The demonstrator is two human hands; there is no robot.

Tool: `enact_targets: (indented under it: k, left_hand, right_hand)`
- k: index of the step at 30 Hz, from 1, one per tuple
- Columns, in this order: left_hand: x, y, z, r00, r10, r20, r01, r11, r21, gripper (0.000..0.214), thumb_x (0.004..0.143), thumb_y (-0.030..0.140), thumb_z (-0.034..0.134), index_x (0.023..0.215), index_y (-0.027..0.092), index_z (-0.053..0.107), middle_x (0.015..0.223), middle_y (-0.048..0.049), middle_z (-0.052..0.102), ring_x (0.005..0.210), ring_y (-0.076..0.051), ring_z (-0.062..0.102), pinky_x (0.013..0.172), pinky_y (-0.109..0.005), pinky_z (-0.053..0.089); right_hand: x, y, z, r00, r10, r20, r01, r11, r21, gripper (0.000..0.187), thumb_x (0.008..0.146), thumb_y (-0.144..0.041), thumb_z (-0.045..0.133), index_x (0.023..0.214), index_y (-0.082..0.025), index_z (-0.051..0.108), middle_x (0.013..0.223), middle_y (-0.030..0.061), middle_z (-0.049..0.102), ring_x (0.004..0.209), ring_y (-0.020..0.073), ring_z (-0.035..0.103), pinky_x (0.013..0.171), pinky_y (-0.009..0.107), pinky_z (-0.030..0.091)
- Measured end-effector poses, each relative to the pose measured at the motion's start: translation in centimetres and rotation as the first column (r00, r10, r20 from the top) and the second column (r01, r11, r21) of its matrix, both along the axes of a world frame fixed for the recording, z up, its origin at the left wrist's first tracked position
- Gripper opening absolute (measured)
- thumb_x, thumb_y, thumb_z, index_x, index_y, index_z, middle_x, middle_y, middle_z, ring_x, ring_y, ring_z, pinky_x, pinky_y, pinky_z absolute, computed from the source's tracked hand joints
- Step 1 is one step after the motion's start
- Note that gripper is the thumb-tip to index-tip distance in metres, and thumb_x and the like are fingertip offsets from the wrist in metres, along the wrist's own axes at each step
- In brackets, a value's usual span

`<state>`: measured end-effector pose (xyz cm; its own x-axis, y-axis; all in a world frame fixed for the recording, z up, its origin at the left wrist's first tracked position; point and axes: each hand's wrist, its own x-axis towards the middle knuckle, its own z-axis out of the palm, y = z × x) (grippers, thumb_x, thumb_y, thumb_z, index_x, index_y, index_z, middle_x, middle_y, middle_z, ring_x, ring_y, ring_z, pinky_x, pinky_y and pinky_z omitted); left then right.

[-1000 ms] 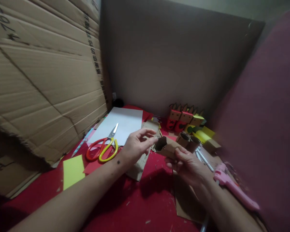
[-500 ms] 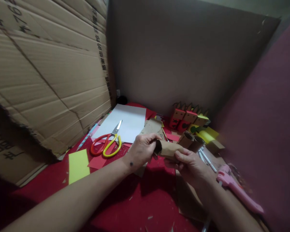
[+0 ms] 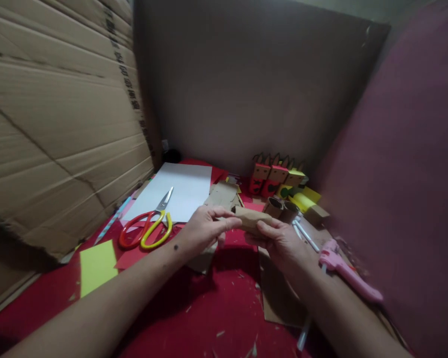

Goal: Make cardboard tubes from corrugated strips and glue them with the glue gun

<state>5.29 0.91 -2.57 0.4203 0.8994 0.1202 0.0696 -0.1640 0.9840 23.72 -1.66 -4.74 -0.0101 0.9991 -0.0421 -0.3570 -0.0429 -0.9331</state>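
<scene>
The right hand (image 3: 285, 243) clamps its fingers on a cardboard tube (image 3: 249, 217) above the red tabletop (image 3: 229, 298); the left hand (image 3: 206, 226) has fingers at its dark open end, their grip unclear. Just beyond sit two open tubes (image 3: 269, 211), contents indiscernible.

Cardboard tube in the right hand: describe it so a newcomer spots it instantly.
Over the red tabletop, find the right hand. It grips a brown cardboard tube, open end towards the left hand. Unlike the two tubes behind, this one is held sideways.
</scene>
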Motion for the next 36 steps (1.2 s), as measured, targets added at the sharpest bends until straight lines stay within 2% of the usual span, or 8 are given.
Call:
enact_targets:
  k: [3,5,8,12,17,22,29,36]
  left_hand:
    - [0.9,-0.5,-1.0,0.982,-0.175,0.065,0.185,0.961,-0.205,0.028,0.079,0.032,0.057,0.102,0.019,0.066,0.042,-0.0002,0.060,0.027,-0.007,0.044,0.029,-0.015,0.031]
    - [1.2,-0.4,-1.6,0.968,-0.193,0.158,0.229,0.937,-0.264,0.028,0.082,0.030,0.054,0.106,0.019,0.065,0.046,-0.0027,0.063,0.030,-0.008,0.050,0.031,-0.015,0.037]
    - [1.3,0.1,-2.0,0.954,-0.141,0.264,0.216,0.934,-0.285,0.024,0.081,0.026,0.057,0.099,0.016,0.069,0.060,-0.0080,0.069,0.041,-0.011,0.060,0.033,-0.015,0.042]
    - [0.9,0.6,-1.7,0.920,-0.109,0.376,0.251,0.901,-0.353,0.022,0.081,0.021,0.056,0.098,0.012,0.068,0.069,-0.0104,0.070,0.045,-0.013,0.063,0.030,-0.014,0.043]
    - [0.4,1.0,-1.4,0.887,-0.053,0.458,0.287,0.841,-0.459,0.018,0.081,0.013,0.056,0.096,0.010,0.066,0.081,-0.0097,0.071,0.045,-0.013,0.064,0.028,-0.014,0.044]
    - [0.3,1.2,-1.3,0.880,0.009,0.474,0.298,0.768,-0.567,0.015,0.083,0.011,0.054,0.095,0.010,0.063,0.075,-0.0074,0.071,0.043,-0.012,0.064,0.028,-0.012,0.044]
    - [0.3,1.1,-1.5,0.888,0.011,0.460,0.297,0.750,-0.592,0.015,0.085,0.011,0.051,0.098,0.008,0.059,0.077,-0.0108,0.071,0.046,-0.013,0.065,0.034,-0.014,0.049]
    - [0.7,1.0,-1.5,0.900,0.119,0.419,0.201,0.741,-0.641,0.018,0.087,0.011,0.049,0.104,0.007,0.054,0.073,-0.0106,0.071,0.050,-0.015,0.067,0.038,-0.016,0.053]
  right_hand:
    - [-0.6,-0.6,0.0,0.998,0.006,0.066,-0.007,1.000,0.011,0.023,0.063,-0.024,0.073,0.082,-0.012,0.070,0.070,0.0056,0.071,0.056,0.0152,0.064,0.060,0.029,0.052]
    - [-1.0,-1.0,0.2,0.995,0.000,0.103,-0.001,1.000,0.012,0.021,0.064,-0.023,0.071,0.083,-0.012,0.070,0.069,0.0053,0.070,0.055,0.0142,0.063,0.059,0.028,0.051]
    - [-1.5,-1.4,0.6,0.993,-0.008,0.120,0.002,0.998,0.055,0.021,0.066,-0.020,0.068,0.086,-0.013,0.069,0.075,0.0057,0.071,0.059,0.0143,0.063,0.061,0.028,0.050]
    - [-1.7,-1.4,0.7,0.992,0.012,0.123,-0.036,0.981,0.193,0.024,0.064,-0.013,0.067,0.088,-0.015,0.068,0.083,0.0048,0.070,0.065,0.0129,0.064,0.065,0.026,0.051]
    - [-1.8,-1.4,0.6,0.985,-0.005,0.172,-0.036,0.972,0.233,0.019,0.064,-0.013,0.068,0.083,-0.015,0.067,0.068,0.0002,0.067,0.055,0.0115,0.062,0.056,0.025,0.053]
    - [-1.9,-1.8,0.7,0.976,-0.051,0.211,-0.007,0.965,0.263,0.008,0.066,-0.017,0.069,0.073,-0.015,0.067,0.056,-0.0007,0.065,0.048,0.0114,0.061,0.050,0.023,0.052]
    - [-1.9,-1.8,0.9,0.982,-0.132,0.134,0.090,0.955,0.282,0.012,0.057,-0.020,0.076,0.059,-0.016,0.064,0.045,-0.0039,0.059,0.036,0.0088,0.053,0.037,0.020,0.045]
    - [-1.6,-1.3,1.0,0.991,0.020,0.129,-0.043,0.983,0.177,0.015,0.063,-0.026,0.071,0.066,-0.014,0.063,0.049,-0.0019,0.062,0.042,0.0112,0.059,0.043,0.021,0.049]
